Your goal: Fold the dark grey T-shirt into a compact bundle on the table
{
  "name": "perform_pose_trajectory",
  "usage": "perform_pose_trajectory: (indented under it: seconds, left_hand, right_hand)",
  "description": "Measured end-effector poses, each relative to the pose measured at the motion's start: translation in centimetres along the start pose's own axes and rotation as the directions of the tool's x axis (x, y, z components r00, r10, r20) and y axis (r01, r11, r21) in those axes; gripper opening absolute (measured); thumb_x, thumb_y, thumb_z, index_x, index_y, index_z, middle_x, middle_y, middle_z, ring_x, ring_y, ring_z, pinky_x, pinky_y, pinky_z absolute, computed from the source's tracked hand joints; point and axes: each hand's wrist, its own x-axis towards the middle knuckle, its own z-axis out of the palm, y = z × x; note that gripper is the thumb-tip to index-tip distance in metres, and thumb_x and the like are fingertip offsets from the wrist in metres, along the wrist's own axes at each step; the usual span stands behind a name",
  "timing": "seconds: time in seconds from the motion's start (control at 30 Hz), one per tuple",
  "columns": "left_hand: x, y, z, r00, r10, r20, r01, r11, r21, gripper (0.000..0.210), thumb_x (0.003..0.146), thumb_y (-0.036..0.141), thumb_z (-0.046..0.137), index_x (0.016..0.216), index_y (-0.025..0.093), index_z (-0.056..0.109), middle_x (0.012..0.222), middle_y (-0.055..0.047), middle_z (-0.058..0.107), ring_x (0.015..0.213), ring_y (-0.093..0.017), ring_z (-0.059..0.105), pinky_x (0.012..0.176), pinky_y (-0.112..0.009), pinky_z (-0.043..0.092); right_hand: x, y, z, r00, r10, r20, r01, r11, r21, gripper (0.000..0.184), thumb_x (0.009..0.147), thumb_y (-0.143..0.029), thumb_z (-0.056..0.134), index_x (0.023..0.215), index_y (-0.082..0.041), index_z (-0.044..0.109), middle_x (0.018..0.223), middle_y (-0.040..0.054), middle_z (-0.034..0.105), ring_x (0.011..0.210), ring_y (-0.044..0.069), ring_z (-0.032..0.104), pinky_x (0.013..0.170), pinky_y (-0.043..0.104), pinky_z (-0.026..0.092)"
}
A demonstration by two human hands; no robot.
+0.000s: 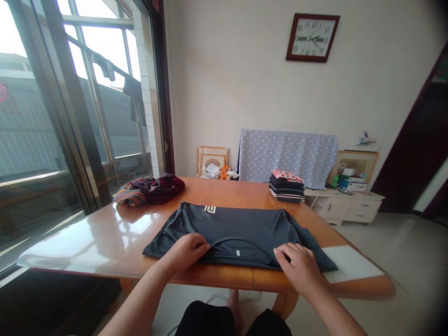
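Observation:
A dark grey T-shirt [245, 224] lies across the near part of the wooden table, its neckline facing me and a pale logo near its far edge. A small white label shows inside the collar. My left hand [189, 251] has its fingers curled closed on the shirt at the left side of the neckline. On the other side of the collar, my right hand [299, 263] pinches the fabric near the right shoulder. Both sleeves spread outward past the hands, and the cloth under my fingers is hidden.
The glossy wooden table [231, 191] bears a crumpled heap of dark and striped clothes [150, 189] at the far left. A stack of folded clothes [287, 186] stands at the far right. A white sheet [350, 263] lies by the right edge. Windows line the left.

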Motion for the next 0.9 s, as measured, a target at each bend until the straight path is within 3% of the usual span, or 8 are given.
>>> perform_pose_trajectory:
  seconds: [0.23, 0.4, 0.5, 0.57, 0.7, 0.77, 0.9]
  left_hand:
    - [1.9, -1.2, 1.0, 0.998, -0.025, -0.061, 0.027, 0.999, 0.041, 0.020, 0.090, 0.035, 0.055, 0.083, 0.022, 0.068, 0.082, -0.002, 0.068, 0.075, -0.017, 0.061, 0.067, -0.026, 0.042]
    - [4.6, -3.1, -0.4, 0.970, -0.134, -0.203, 0.151, 0.986, 0.071, 0.021, 0.091, 0.030, 0.051, 0.085, 0.020, 0.068, 0.086, -0.003, 0.071, 0.083, -0.017, 0.065, 0.073, -0.025, 0.044]
    - [6.3, -5.2, -2.0, 0.921, -0.242, -0.305, 0.286, 0.952, 0.107, 0.021, 0.091, 0.026, 0.048, 0.095, 0.020, 0.068, 0.098, -0.006, 0.073, 0.096, -0.020, 0.065, 0.082, -0.028, 0.045]
    - [7.0, -6.9, -3.0, 0.865, -0.338, -0.370, 0.405, 0.907, 0.118, 0.025, 0.092, 0.027, 0.045, 0.102, 0.020, 0.067, 0.107, -0.009, 0.072, 0.102, -0.022, 0.065, 0.085, -0.030, 0.045]
    - [7.9, -9.8, -4.1, 0.733, -0.529, -0.429, 0.626, 0.771, 0.118, 0.036, 0.094, 0.043, 0.041, 0.104, 0.020, 0.066, 0.116, -0.016, 0.070, 0.107, -0.031, 0.065, 0.084, -0.040, 0.048]
    - [8.2, -10.7, -4.1, 0.687, -0.592, -0.421, 0.691, 0.711, 0.128, 0.045, 0.092, 0.056, 0.041, 0.099, 0.020, 0.068, 0.118, -0.019, 0.070, 0.108, -0.037, 0.064, 0.083, -0.047, 0.048]
    - [9.1, -11.5, -3.6, 0.668, -0.624, -0.406, 0.725, 0.669, 0.165, 0.053, 0.088, 0.066, 0.040, 0.095, 0.023, 0.070, 0.121, -0.019, 0.069, 0.117, -0.042, 0.059, 0.089, -0.054, 0.045]
  right_hand:
    - [5.8, -0.3, 1.7, 0.999, 0.020, -0.038, -0.009, 0.965, 0.263, 0.037, 0.098, -0.045, 0.042, 0.090, -0.024, 0.070, 0.093, 0.0066, 0.071, 0.089, 0.022, 0.066, 0.083, 0.032, 0.049]
    - [9.3, 1.2, 5.6, 0.999, 0.032, 0.038, -0.038, 0.983, 0.178, 0.046, 0.098, -0.044, 0.038, 0.119, -0.017, 0.069, 0.124, 0.0129, 0.069, 0.118, 0.025, 0.062, 0.100, 0.037, 0.047]
    - [9.5, 2.9, 8.2, 0.989, 0.043, 0.141, -0.051, 0.997, 0.051, 0.057, 0.097, -0.045, 0.039, 0.139, -0.011, 0.058, 0.145, 0.0167, 0.055, 0.142, 0.030, 0.043, 0.113, 0.045, 0.038]
    - [9.1, 4.1, 9.7, 0.979, 0.062, 0.196, -0.061, 0.998, -0.011, 0.063, 0.096, -0.050, 0.040, 0.143, -0.011, 0.054, 0.150, 0.0161, 0.050, 0.146, 0.032, 0.036, 0.116, 0.049, 0.033]
    - [8.1, 5.6, 11.6, 0.970, 0.090, 0.225, -0.077, 0.995, -0.067, 0.067, 0.097, -0.056, 0.035, 0.145, -0.014, 0.053, 0.152, 0.0144, 0.048, 0.145, 0.031, 0.038, 0.118, 0.051, 0.029]
    - [8.0, 5.8, 12.0, 0.973, 0.085, 0.215, -0.072, 0.995, -0.066, 0.067, 0.096, -0.057, 0.035, 0.144, -0.015, 0.054, 0.151, 0.0141, 0.049, 0.145, 0.031, 0.039, 0.118, 0.052, 0.029]
    - [8.0, 5.7, 12.0, 0.978, 0.088, 0.189, -0.080, 0.996, -0.047, 0.064, 0.096, -0.057, 0.036, 0.143, -0.017, 0.056, 0.150, 0.0126, 0.050, 0.143, 0.031, 0.042, 0.118, 0.052, 0.029]
